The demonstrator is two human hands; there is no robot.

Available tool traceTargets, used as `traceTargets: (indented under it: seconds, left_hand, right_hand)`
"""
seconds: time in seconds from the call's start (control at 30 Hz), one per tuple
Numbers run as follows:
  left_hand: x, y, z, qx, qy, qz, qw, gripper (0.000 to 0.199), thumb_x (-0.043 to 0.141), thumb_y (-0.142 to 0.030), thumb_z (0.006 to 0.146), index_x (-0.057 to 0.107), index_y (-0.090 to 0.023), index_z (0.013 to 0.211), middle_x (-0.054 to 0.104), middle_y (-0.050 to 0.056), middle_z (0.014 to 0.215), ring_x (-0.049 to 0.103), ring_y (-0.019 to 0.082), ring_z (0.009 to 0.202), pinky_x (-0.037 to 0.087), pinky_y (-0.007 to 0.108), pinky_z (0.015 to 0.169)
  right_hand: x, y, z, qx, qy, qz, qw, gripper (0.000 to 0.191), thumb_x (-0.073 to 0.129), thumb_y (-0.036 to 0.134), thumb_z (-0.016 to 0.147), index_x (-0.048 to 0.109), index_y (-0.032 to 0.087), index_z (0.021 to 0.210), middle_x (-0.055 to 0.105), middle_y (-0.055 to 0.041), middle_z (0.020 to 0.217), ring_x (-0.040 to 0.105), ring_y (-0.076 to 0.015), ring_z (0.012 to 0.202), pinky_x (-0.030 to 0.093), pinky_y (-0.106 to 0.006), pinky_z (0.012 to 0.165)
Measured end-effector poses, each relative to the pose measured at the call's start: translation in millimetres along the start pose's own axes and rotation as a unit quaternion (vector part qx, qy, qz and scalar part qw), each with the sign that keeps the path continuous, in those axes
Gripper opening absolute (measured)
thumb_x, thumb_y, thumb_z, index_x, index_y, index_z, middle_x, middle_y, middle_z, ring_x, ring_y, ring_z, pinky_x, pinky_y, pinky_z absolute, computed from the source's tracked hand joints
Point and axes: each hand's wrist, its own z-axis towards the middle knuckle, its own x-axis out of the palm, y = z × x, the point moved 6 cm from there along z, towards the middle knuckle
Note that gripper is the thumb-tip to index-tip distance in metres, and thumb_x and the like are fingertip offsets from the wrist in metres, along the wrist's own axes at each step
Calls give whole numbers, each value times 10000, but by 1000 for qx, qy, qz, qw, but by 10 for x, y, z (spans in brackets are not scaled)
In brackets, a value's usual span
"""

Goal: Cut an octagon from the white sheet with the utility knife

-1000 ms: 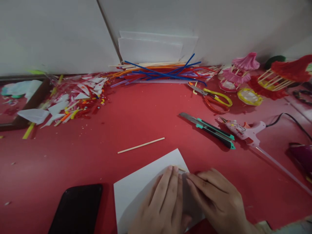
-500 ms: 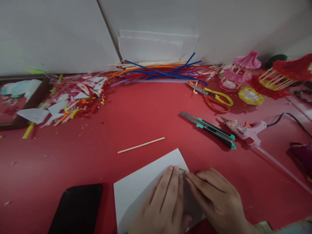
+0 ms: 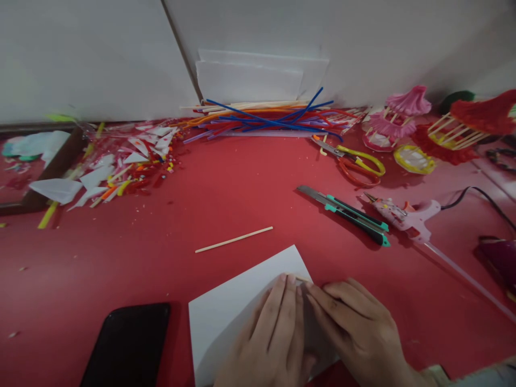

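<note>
With its fingers nearly straight and side by side, the left hand (image 3: 270,336) lies flat on the white paper (image 3: 226,317), fingertips touching one end of a short stick (image 3: 302,279) near the paper's far right edge. At the stick's right end, the right hand (image 3: 363,328) has thumb and forefinger drawn close together; whether they are clamped on it, I cannot tell, since the fingers cover that end. Beyond the paper, a second stick (image 3: 234,239) lies loose on the red table (image 3: 234,183). The phone (image 3: 128,344) is near left, apart from the paper. Far right of the paper are the cutter (image 3: 346,216), the glue gun (image 3: 407,216) and, farther off, the scissors (image 3: 352,158).
</note>
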Motion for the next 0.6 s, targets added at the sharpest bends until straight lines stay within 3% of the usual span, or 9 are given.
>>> traceTargets:
  seconds: [0.17, 0.6]
  left_hand:
    - [7, -2, -1, -8, 30, -5, 999, 445, 451, -319, 940, 620, -15, 1218, 655, 163, 1277, 548, 309, 1269, 344, 395, 1145]
    - [5, 6, -11, -9, 31, -11, 999, 458, 463, -343, 938, 617, -24, 1228, 651, 156, 1287, 543, 317, 1268, 380, 397, 1109]
  right_hand:
    - [-12, 0, -11, 7, -2, -6, 1000, 197, 578, 117, 933, 734, 159, 1047, 693, -35, 766, 619, -146, 635, 537, -292, 599]
    - [-15, -9, -3, 23, -1, 0, 1000, 197, 605, 107, 906, 751, 152, 1032, 689, -40, 746, 614, -147, 614, 531, -282, 572]
